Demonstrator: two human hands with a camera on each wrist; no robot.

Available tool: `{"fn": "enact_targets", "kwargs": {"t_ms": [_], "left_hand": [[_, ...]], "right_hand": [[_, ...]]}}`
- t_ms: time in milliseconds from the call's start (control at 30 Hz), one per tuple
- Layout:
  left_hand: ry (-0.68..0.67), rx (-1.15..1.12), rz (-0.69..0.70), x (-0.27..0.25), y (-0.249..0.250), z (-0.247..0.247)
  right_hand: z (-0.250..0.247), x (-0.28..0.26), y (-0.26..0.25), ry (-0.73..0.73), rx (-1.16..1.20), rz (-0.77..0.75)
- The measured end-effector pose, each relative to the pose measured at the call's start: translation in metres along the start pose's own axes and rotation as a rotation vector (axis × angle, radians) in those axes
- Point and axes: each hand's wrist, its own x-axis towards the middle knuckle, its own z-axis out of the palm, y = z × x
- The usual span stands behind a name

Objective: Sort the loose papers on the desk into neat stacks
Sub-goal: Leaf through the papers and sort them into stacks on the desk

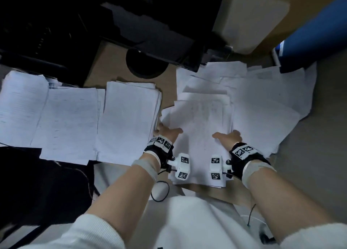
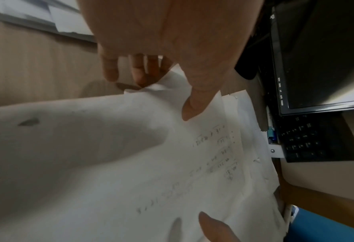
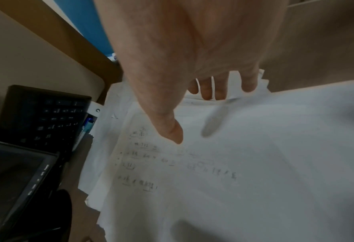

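Your bundle of sheets point(image 1: 199, 128) lies at the near centre of the table point(image 1: 112, 57), faint handwriting on its top page. Your left hand point(image 1: 166, 131) grips its edge at 9 o'clock, thumb on top and fingers point(image 2: 109, 70) curled under the sheets. Your right hand point(image 1: 228, 136) grips the edge at 3 o'clock the same way, thumb on the page. At 2 o'clock from the bundle a loose heap of papers point(image 1: 262, 102) fans out in disorder. At 9 o'clock three squarer stacks point(image 1: 127, 121) sit side by side. At 12 o'clock stands a dark monitor point(image 1: 150, 23), with a black keyboard point(image 2: 316, 137) beyond it.
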Motion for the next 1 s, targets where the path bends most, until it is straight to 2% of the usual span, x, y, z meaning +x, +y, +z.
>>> {"fn": "enact_targets", "kwargs": {"t_ms": [67, 167, 233, 300, 367, 467, 567, 667, 800, 1000], "left_hand": [[-0.022, -0.127, -0.025, -0.001, 0.005, 0.003], [-0.189, -0.229, 0.015, -0.009, 0.008, 0.007], [-0.235, -0.293, 0.035, -0.015, 0.01, 0.011], [-0.205, -0.33, 0.074, -0.02, 0.01, 0.013], [-0.164, -0.376, 0.056, -0.021, 0.005, 0.016], [-0.024, -0.454, 0.039, -0.009, -0.012, 0.019], [0.022, -0.38, 0.081, -0.022, -0.013, 0.016], [0.029, -0.327, 0.123, -0.037, -0.01, 0.02], [0.082, -0.321, 0.141, -0.038, -0.02, 0.028], [0.109, -0.245, 0.093, -0.028, -0.028, 0.032]], "right_hand": [[0.003, 0.007, 0.002, -0.007, -0.014, -0.024], [0.004, 0.011, 0.0, -0.056, 0.068, -0.072], [0.004, 0.013, -0.001, -0.114, 0.098, -0.114], [0.005, 0.014, -0.002, -0.151, 0.124, -0.157], [0.006, 0.015, -0.001, -0.187, 0.168, -0.178], [-0.001, 0.011, 0.003, -0.167, 0.125, -0.17], [-0.007, 0.01, 0.006, -0.2, 0.142, -0.25], [-0.01, 0.005, 0.008, -0.215, 0.048, -0.331], [-0.014, 0.008, 0.024, -0.128, 0.073, -0.329], [-0.025, 0.021, 0.045, 0.09, 0.217, -0.208]]}}
